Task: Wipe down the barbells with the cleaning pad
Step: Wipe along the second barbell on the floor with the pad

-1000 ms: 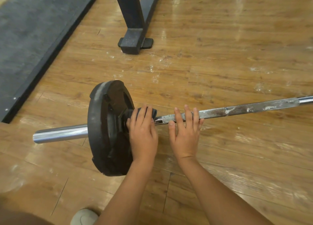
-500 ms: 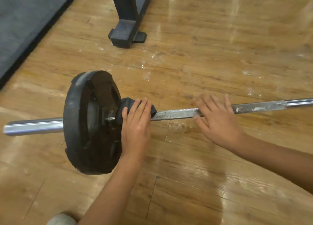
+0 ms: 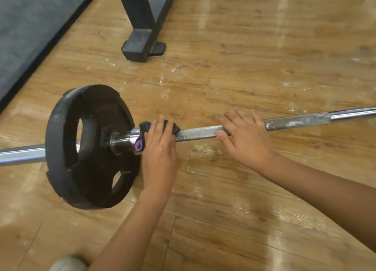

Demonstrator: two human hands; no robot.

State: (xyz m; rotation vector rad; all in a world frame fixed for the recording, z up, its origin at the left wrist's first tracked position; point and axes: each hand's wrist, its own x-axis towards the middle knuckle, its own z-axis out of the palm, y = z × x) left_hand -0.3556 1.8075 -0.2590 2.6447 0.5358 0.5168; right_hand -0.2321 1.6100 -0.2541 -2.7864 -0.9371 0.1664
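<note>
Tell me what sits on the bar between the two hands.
Head view: nothing, only bare knurled bar between the left hand, pressing the cleaning pad, and the right hand resting on it.

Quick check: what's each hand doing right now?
Left hand: open, pressing the cleaning pad onto the barbell.
Right hand: open, resting on the barbell.

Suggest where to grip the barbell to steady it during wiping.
Probably the knurled grey stretch of the barbell between the cleaning pad and the right hand, taken from above: it lies horizontal just off the floor, rough-textured, and bare there, clear of the weight plate.
</note>
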